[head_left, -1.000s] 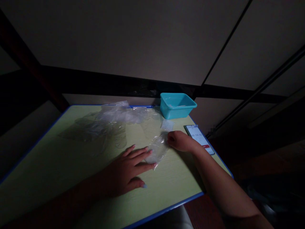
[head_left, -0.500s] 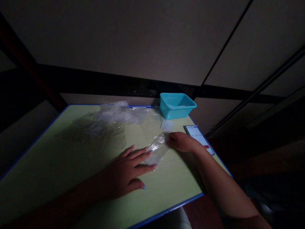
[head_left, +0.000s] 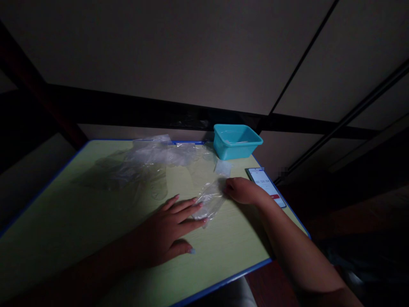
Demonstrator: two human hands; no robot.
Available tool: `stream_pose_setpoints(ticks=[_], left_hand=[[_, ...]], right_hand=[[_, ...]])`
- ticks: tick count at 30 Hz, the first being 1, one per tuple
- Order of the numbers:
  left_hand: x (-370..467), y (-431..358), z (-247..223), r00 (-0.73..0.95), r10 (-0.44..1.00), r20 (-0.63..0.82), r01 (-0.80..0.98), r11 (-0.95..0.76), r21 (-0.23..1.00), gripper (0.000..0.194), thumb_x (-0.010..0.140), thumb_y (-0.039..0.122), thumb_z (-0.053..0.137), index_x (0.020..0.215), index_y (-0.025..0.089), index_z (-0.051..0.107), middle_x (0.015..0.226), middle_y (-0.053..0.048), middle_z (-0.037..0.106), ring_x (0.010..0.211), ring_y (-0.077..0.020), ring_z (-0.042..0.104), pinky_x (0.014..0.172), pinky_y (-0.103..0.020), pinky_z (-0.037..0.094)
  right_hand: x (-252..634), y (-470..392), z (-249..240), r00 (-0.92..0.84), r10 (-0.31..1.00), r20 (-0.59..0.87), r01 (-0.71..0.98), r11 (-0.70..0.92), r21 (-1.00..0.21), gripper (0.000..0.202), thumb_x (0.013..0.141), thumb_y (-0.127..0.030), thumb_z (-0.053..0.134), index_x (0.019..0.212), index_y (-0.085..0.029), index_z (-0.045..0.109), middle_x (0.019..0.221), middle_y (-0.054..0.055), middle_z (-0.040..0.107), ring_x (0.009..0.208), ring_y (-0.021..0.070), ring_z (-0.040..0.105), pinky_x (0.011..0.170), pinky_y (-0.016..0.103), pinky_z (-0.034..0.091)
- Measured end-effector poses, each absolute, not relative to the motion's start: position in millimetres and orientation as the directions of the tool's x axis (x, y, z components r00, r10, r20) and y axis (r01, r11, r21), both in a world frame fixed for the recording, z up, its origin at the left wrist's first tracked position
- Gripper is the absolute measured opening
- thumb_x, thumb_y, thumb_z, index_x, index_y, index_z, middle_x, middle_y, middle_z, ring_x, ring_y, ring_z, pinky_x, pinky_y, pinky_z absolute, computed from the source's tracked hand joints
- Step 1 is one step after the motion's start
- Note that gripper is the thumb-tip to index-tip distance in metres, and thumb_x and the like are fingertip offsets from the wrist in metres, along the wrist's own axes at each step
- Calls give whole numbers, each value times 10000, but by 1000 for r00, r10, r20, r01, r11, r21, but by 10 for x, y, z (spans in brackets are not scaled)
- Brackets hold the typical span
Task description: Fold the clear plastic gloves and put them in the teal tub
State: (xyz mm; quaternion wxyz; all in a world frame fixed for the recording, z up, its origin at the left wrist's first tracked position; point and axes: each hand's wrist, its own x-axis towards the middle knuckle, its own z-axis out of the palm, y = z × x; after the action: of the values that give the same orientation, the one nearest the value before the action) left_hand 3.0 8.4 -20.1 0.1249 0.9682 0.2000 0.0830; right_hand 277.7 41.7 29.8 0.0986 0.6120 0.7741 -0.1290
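A small clear plastic bag (head_left: 209, 200) lies flat on the pale green table (head_left: 233, 243), between my two hands. My left hand (head_left: 174, 226) rests with fingers spread, its fingertips on the bag's near left edge. At the bag's far right end, my right hand (head_left: 241, 189) is closed, the fingers curled against the plastic. The fingertips are partly hidden, but the bag's end runs into them. Just beyond that end sits a small whitish square packet (head_left: 223, 168).
Several crumpled clear plastic bags (head_left: 150, 155) are heaped at the table's back left. A turquoise plastic basin (head_left: 236, 149) stands at the back right corner. A phone showing a timer (head_left: 266, 186) lies along the right edge. Behind the table rises a panelled wall (head_left: 159, 55).
Both hands keep nearly the same places on the plastic bag. The whole view has shifted very slightly, and the shine on the bag is a little weaker.
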Motion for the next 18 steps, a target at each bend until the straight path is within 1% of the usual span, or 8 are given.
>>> stream_pose_setpoints(ticks=[4,7,13,18], left_hand=[[40,85,-207,902,416,117,371,-884,285,616,878,485,581,1439,377,349,1541,-40,314,1406,-315,280,1131,-568,166],[47,85,-200,900,423,102,381,-879,287,602,881,486,575,1433,377,361,1544,-43,309,1406,-322,279,1119,-589,178],[31,90,-206,902,415,122,366,-882,296,609,883,494,571,1438,380,348,1547,-38,300,1408,-317,276,1125,-581,179],[37,82,-211,899,420,125,373,-883,284,618,880,494,574,1441,389,339,1547,-25,303,1405,-316,283,1129,-574,183]], right_hand=[[2774,412,297,-209,925,-318,978,198,-67,279,913,-303,472,1000,-138,680,1003,155,705,844,234,656,639,280,400],[2773,413,297,-195,929,-314,981,185,-61,277,912,-311,478,1001,-141,678,1030,159,700,871,243,656,651,284,406],[2769,410,302,-173,936,-306,985,165,-51,271,922,-322,476,1006,-162,678,1032,140,702,883,236,658,670,280,414],[2769,415,286,-142,945,-293,990,137,-36,286,913,-353,498,1019,-159,679,1043,153,700,900,255,659,666,278,413]])
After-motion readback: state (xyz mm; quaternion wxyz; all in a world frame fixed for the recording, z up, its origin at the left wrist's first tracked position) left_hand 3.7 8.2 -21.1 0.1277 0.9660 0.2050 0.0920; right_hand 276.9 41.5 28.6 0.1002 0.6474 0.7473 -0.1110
